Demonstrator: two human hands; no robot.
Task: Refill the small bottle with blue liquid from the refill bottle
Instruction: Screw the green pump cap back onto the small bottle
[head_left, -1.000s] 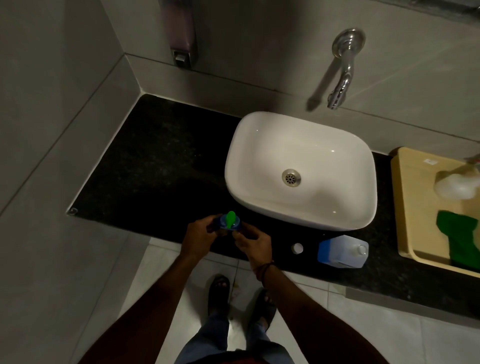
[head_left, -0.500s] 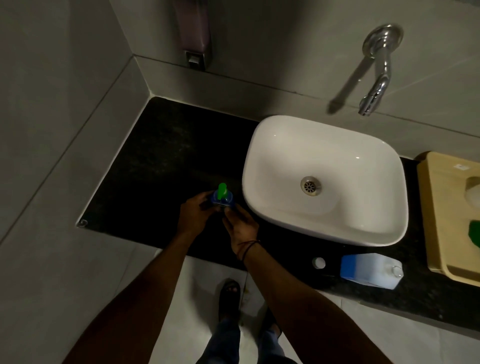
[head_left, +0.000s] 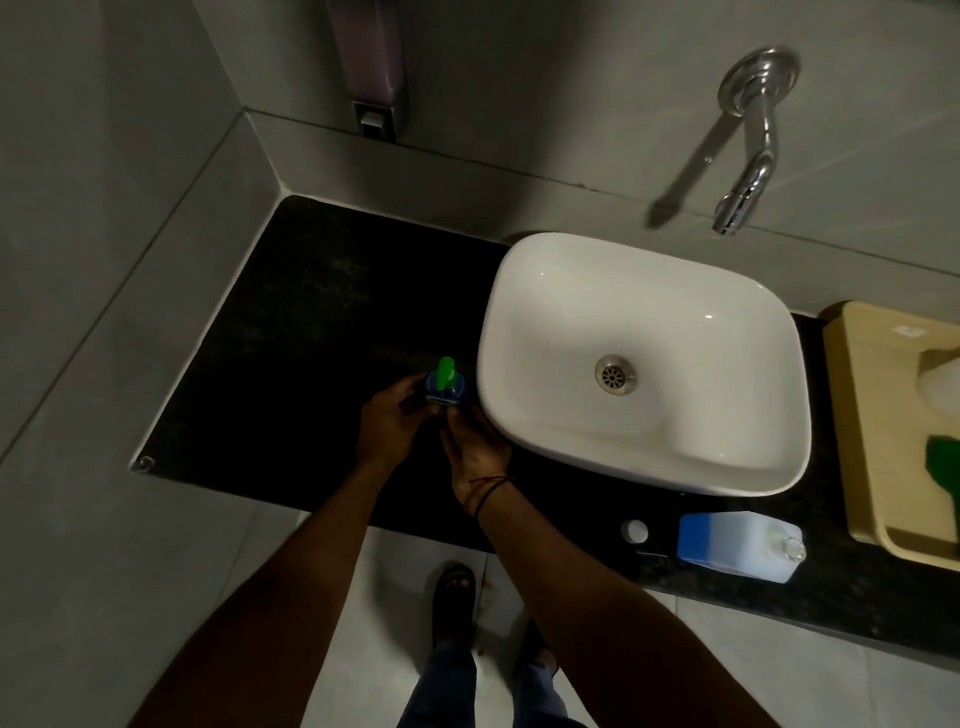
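The small bottle (head_left: 444, 385), blue with a green pump top, stands on the dark counter (head_left: 291, 332) just left of the basin. My left hand (head_left: 388, 422) wraps its left side. My right hand (head_left: 475, 448) touches its lower right side with the fingertips. The refill bottle (head_left: 740, 545), translucent with blue liquid in its left part, lies on its side near the counter's front edge at the right, its neck uncapped. A small white cap (head_left: 634, 531) lies just left of it.
A white basin (head_left: 644, 358) fills the counter's middle, under a chrome wall tap (head_left: 748, 156). A beige tray (head_left: 893, 426) with a white and a green item sits at the far right. A soap dispenser (head_left: 373, 67) hangs on the back wall.
Both hands carried the small bottle away from the counter's front edge, farther back beside the basin. The refill bottle and cap have not moved on the counter.
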